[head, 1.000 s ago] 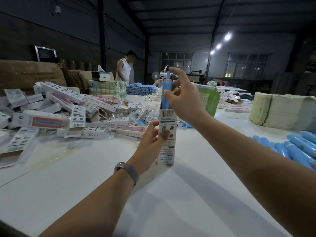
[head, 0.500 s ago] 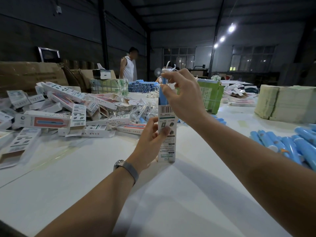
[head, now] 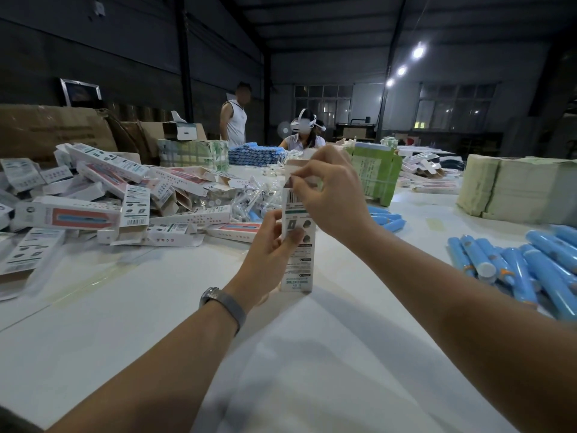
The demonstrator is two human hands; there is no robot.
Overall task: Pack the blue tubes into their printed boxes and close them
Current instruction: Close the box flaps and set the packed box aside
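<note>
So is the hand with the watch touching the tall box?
Touching. The head view shows the left hand gripping the upright box, its thumb pressed against the printed front while the box stands on the table.

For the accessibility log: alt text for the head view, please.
A left hand holds a printed box upright on a white table while the right hand pinches its top flap; loose blue tubes lie right, boxes piled left.

Two people (head: pixel 234 121) stand and sit at the far end of the white table (head: pixel 125 323) (one wears a headset), near brown cartons (head: pixel 46 129) and a green bundle (head: pixel 376 173).
</note>
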